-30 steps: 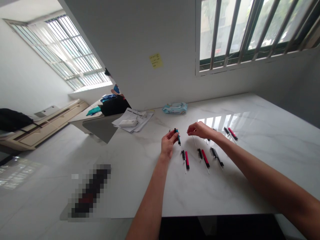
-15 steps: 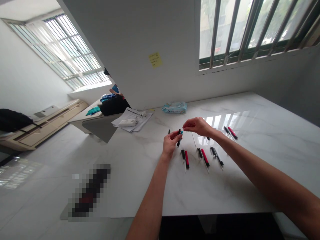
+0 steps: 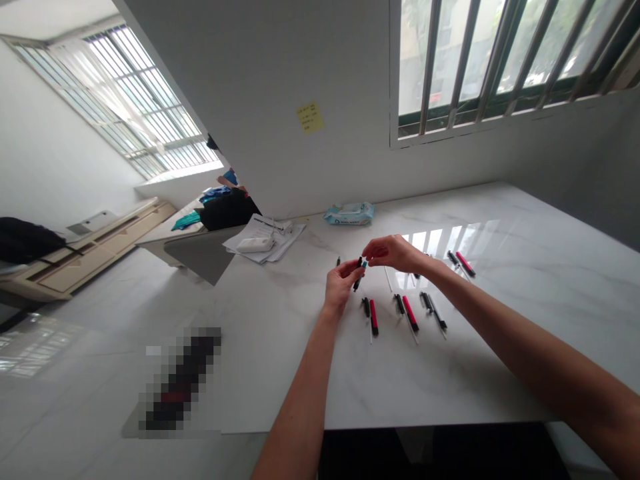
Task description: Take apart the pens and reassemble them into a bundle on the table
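Observation:
My left hand (image 3: 338, 288) is closed around black pen parts (image 3: 357, 285), held tilted above the table, with a small teal piece (image 3: 365, 264) beside them. Close to the top of these parts, my right hand (image 3: 393, 252) has its thumb and fingertips pinched together. What it grips, if anything, is too small to tell. Nearer to me lie pens taken apart: a red barrel (image 3: 374, 319) with a black part, another red barrel (image 3: 409, 313), and a grey barrel (image 3: 439, 312), each beside a thin white refill.
Another red barrel (image 3: 465, 264) with a black part lies to the right; more parts are partly hidden behind my right forearm. A dark pen tip (image 3: 339, 261) shows behind my left hand. At the back are a wipes pack (image 3: 350, 214) and papers (image 3: 285, 245) bearing a white device (image 3: 255, 245).
My right hand has moved slightly left, closer to the pen parts in my left hand. The left hand stays nearly in place.

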`<control>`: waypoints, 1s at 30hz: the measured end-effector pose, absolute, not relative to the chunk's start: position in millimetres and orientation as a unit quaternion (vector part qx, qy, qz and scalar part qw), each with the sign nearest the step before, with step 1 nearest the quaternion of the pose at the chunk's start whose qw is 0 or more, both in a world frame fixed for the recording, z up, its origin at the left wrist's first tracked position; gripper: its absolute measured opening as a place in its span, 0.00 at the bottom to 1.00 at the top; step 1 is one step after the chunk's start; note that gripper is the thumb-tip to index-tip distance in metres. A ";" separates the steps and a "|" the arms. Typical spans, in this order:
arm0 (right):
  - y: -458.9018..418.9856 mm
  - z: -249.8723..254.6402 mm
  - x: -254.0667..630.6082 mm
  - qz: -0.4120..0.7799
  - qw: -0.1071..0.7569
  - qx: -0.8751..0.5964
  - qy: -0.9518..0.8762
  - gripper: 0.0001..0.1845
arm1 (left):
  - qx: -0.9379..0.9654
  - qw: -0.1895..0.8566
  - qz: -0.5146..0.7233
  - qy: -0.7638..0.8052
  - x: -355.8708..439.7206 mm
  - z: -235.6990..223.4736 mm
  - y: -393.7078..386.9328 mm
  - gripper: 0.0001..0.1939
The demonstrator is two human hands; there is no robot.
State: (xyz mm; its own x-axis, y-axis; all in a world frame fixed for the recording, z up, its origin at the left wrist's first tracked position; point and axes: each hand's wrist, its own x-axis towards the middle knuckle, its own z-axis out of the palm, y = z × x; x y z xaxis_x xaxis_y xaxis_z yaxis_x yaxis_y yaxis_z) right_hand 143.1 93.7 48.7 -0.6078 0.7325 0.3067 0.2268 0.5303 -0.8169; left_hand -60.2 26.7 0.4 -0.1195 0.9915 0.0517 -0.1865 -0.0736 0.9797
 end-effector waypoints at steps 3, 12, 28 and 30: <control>103.7 42.2 152.0 0.287 0.256 -0.330 -0.862 0.07 | 0.432 0.497 0.591 0.466 -60.5 0.8 26.6 0.23; 117.4 14.8 163.7 0.214 0.117 -0.326 -0.914 0.09 | 0.426 0.498 0.591 0.469 -60.5 0.3 26.3 0.23; 111.3 14.1 157.0 0.108 0.113 -0.304 -0.940 0.05 | 0.409 0.496 0.609 0.464 -64.3 -1.7 29.0 0.23; 110.4 11.5 154.5 0.099 0.109 -0.311 -0.939 0.07 | 0.410 0.495 0.608 0.466 -63.7 -2.1 29.4 0.23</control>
